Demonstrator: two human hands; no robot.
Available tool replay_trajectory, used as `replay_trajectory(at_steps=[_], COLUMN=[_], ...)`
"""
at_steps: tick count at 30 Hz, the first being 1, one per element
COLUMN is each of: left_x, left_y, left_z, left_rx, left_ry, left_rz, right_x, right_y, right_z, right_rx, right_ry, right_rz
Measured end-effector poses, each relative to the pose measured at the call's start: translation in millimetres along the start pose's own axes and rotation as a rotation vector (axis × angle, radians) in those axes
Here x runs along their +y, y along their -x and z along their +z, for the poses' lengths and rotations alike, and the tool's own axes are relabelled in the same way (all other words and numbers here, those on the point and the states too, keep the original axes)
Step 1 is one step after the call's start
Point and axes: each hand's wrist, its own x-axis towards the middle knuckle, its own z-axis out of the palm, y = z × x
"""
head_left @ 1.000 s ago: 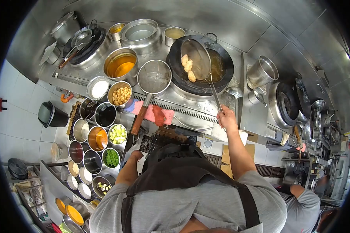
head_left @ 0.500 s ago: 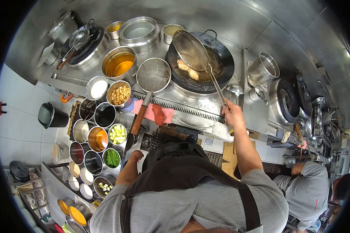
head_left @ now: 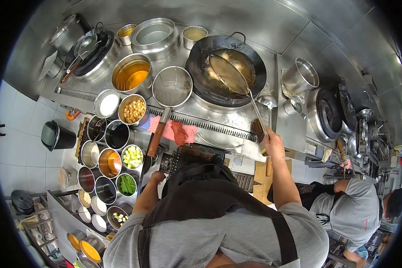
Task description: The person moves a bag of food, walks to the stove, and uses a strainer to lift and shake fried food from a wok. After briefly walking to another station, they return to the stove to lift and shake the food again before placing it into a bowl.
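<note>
My right hand grips the handle of a long-handled skimmer, whose mesh bowl lies in the oil of a black wok. Bubbling shows around the mesh, and the pale food is mostly hidden under it. Low on the left, beside the containers, is my left hand; its fingers are too small and dark to make out. A second strainer with a wooden handle rests on the counter, left of the wok. A ladle lies just right of the wok.
Pots of orange liquid, fried cubes, green vegetables and sauces stand at the left. Pink cloths lie on the counter edge. At the right are a tall pot, another wok and a co-worker.
The skimmer has come down from above the wok into the oil, covering the food. My right hand has moved slightly down and right. The co-worker's lower hand now shows.
</note>
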Motion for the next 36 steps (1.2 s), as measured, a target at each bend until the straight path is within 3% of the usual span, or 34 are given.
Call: replay_trajectory(at_steps=[2,9,11,13,15,16,18,21,23,24,26,33,36], left_x=[5,-4,-4,1,-3,-13,-17,-12,-10,-7,-2,-23,-7], left_y=[3,8,14,18,14,1,-2,11,17,21,26,10,23], left_z=[-7,-18,-24,-31,-21,0,11,9,5,5,10,39,9], left_rx=[0.049,-0.013,0.004,-0.012,-0.026,0.025,0.079,0.031,-0.077,-0.077,-0.074,-0.042,-0.007], left_ry=[0.36,0.314,0.045,0.098,0.157,0.137,0.121,0.355,0.136,0.136,0.498,0.253,0.374], left_rz=[-0.262,-0.206,-0.065,-0.114,-0.168,-0.149,-0.135,-0.203,-0.056,-0.058,-0.357,-0.114,-0.201], right_x=[12,11,18,12,-14,-8,8,0,-6,-8,-15,-26,-18], right_y=[-5,-30,-42,-50,-53,-57,-66,-73,-77,-80,-87,-85,-76], right_z=[-4,-9,-1,0,-2,7,30,49,64,69,76,76,73], right_rx=[0.078,0.196,0.247,0.297,0.198,0.196,0.182,0.081,0.068,0.066,-0.068,-0.15,-0.134], right_ry=[0.065,0.013,0.047,0.081,-0.186,-0.188,-0.529,-0.815,-1.047,-1.048,-1.163,-1.227,-1.232], right_rz=[-0.005,0.178,0.14,0.099,0.35,0.345,0.367,0.437,0.464,0.463,0.448,0.41,0.393])
